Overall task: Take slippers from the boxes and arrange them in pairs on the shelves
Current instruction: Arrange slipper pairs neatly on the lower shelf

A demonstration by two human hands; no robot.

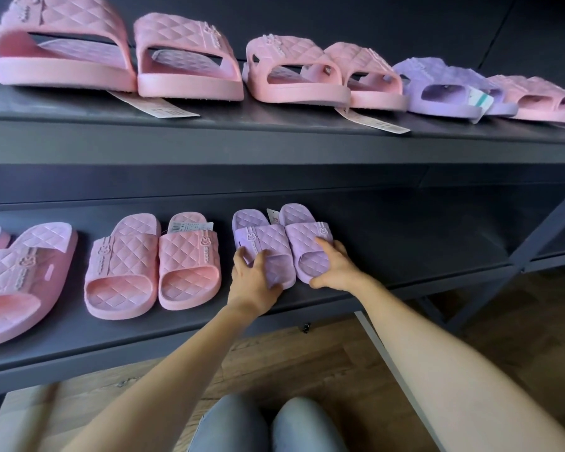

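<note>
- Fingers (261, 260) of the left hand (252, 283) curl over the strap and toe of the left slipper (265, 238), thumb at its front edge, clamped on it.
- Fingers (327, 248) of the right hand (336, 269) wrap the outer side of the right slipper (307, 233), thumb at the toe, likewise clamped on it.
- Both purple slippers lie flat on the lower shelf (405, 256) under the fingers. Their heels point away beyond the fingertips, and their inner edges touch, or nearly so, between the hands.
- One hand per slipper lets each be nudged alone, probably to square the toes with the shelf edge and close the pair.
- A tag (271, 215) sticks up beyond the fingertips, between the heels.
- Left of the left-hand fingers, near but apart, sits a pink pair (124, 256) in the same pose, likely the spacing guide.
- Above the fingers, the upper shelf (274, 125) carries a row of pink and purple pairs.
- No boxes are in view.
</note>
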